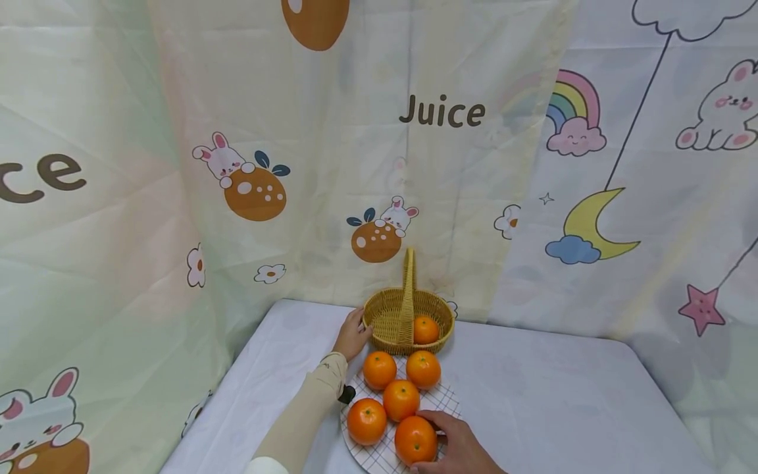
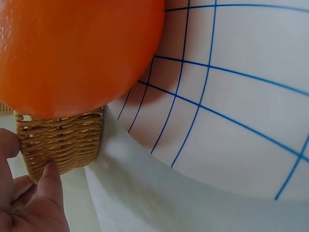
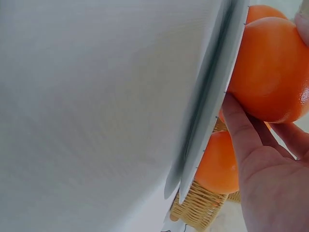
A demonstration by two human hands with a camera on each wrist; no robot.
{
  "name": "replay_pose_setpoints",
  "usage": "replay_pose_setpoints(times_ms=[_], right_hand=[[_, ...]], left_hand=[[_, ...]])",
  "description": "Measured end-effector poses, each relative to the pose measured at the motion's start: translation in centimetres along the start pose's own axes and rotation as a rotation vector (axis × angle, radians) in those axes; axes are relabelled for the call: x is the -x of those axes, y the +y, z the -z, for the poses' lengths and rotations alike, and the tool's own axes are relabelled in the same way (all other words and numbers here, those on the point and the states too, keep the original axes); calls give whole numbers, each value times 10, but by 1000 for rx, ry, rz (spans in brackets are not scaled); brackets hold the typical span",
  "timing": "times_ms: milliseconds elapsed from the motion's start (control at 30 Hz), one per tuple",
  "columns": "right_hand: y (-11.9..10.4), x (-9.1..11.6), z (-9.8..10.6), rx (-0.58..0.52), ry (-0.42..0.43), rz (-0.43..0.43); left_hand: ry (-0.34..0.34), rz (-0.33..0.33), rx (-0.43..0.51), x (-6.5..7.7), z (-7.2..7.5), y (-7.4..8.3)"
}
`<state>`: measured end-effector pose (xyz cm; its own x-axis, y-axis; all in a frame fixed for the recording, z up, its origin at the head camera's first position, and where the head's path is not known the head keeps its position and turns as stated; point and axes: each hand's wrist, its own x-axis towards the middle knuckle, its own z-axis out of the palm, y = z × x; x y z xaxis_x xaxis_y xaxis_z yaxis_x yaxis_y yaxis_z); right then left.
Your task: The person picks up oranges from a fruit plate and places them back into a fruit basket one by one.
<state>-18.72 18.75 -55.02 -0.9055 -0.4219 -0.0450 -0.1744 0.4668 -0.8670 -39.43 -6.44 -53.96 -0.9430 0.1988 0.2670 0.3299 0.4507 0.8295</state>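
A wicker basket (image 1: 381, 336) with an upright handle stands toward the back of the table, one orange (image 1: 426, 330) inside its right part. My left hand (image 1: 353, 334) grips the basket's left side, its fingers against the weave (image 2: 67, 145) in the left wrist view. In front of the basket lies a round white plate (image 1: 444, 399) with a blue grid, bearing several oranges. My right hand (image 1: 460, 446) holds the nearest orange (image 1: 414, 440) on the plate from its right side. Seen from the right wrist, the fingers curl around that orange (image 3: 270, 72) just over the plate's edge.
A white cloth covers the table (image 1: 545, 395), which extends to the right of the plate. Printed curtains (image 1: 331, 151) hang close behind the basket and along the left. Another orange (image 1: 401, 399) sits close against the held one.
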Motion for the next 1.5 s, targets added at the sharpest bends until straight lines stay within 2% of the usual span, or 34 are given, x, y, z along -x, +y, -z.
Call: replay_pose_setpoints(times_ms=[367, 633, 867, 1000, 1233, 1500], right_hand=[[-7, 7, 13, 87, 97, 108], [-9, 3, 32, 79, 207, 180], [-17, -3, 55, 132, 308, 161], [-28, -11, 69, 172, 342, 160], [-42, -28, 93, 252, 374, 215], [-38, -48, 109, 289, 384, 199]], left_hand=[[-15, 13, 21, -1, 0, -1], [7, -11, 5, 0, 0, 1], [5, -15, 8, 0, 1, 1], [1, -18, 1, -1, 1, -2], [10, -49, -13, -4, 2, -4], [8, -46, -78, -2, 1, -1]])
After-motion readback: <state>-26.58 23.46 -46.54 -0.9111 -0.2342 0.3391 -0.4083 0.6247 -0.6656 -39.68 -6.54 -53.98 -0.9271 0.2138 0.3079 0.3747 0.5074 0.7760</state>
